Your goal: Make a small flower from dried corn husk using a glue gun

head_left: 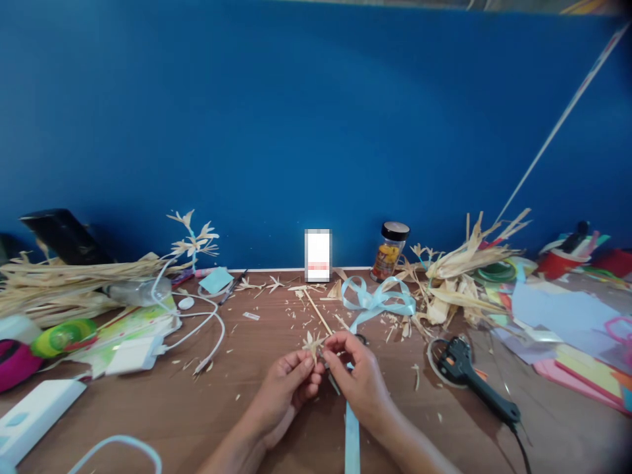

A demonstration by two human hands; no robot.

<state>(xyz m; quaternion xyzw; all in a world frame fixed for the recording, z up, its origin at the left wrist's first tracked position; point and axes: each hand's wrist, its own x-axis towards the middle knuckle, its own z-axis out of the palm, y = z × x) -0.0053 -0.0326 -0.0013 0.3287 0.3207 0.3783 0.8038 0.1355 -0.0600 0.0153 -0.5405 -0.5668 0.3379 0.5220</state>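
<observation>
In front of me, a small pale flower of dried husk strips [312, 343] is pinched between the thumb and fingers of my left hand [293, 382]. My right hand [353, 368] is closed too, its thumb and forefinger meeting at the flower's right side. Under my right hand lies what looks like a pair of scissors [334, 384], mostly hidden. A thin wooden stick [318, 312] reaches away from the hands. Light blue ribbon [352, 434] runs beneath my right hand, and its loops [378, 299] lie farther back.
Right of the hands is a black glue gun [461, 368]; behind it are dried husks [459, 276]. A lidded jar [390, 250] stands by the blue wall [316, 131]. Leftward are white cables [217, 322], a power strip [42, 411] and finished flowers [194, 238]. Husk scraps litter the table [197, 408].
</observation>
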